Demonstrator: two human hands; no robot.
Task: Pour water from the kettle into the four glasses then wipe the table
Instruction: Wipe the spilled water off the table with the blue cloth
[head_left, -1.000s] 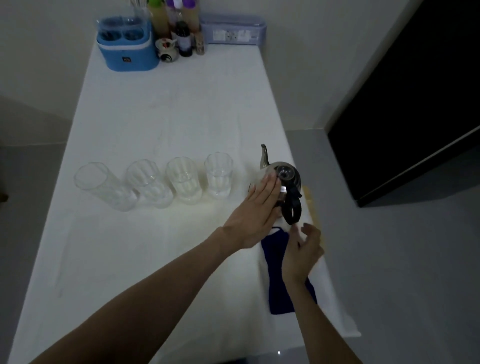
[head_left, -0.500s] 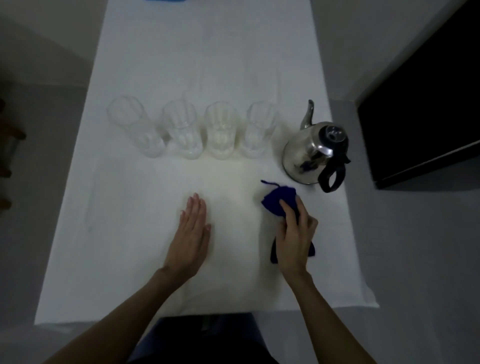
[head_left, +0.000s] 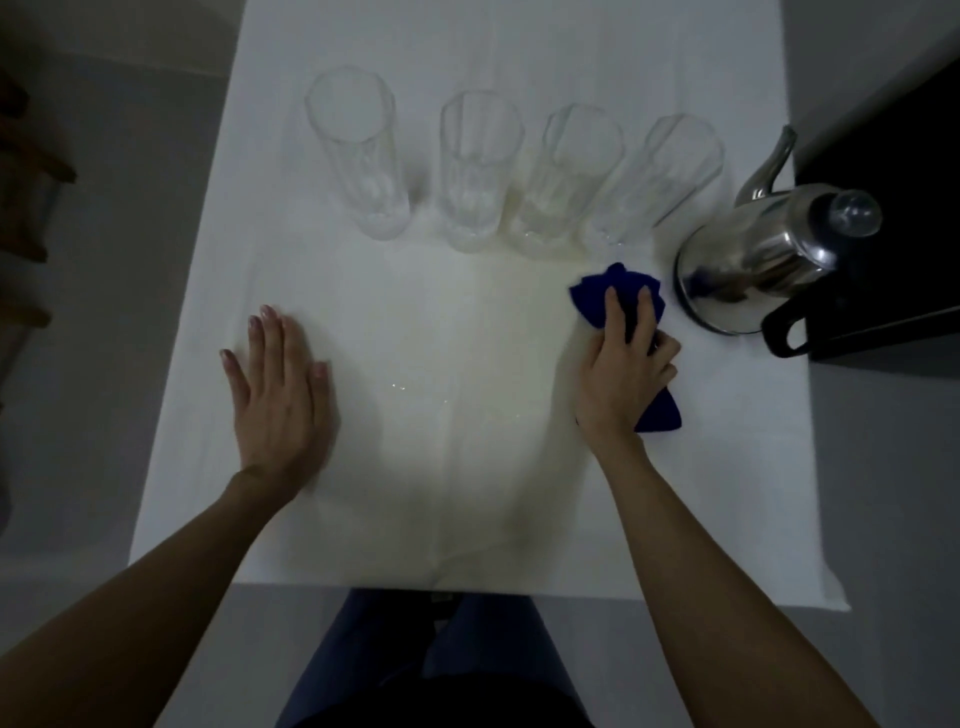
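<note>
Cloth (head_left: 618, 293), blue and bunched, lay under the gripping right hand (head_left: 623, 364), close to the nearest of four glasses (head_left: 660, 176) and the kettle (head_left: 763, 260). Left hand (head_left: 278, 384) rested flat, open. A careless sweep might topple a glass. Water levels were hard to judge.

A white cloth-covered surface (head_left: 467, 493) runs away from the viewer, lit warmly in the middle, with a few bright droplets (head_left: 400, 387) glinting there. Four tall clear faceted glasses (head_left: 470, 176) stand upright in a row across its far part. Just right of the row sits a shiny steel kettle with a black handle (head_left: 753, 260). A crumpled dark blue cloth (head_left: 618, 291) lies near the kettle's base. A left hand (head_left: 280, 395) rests flat on the surface.
</note>
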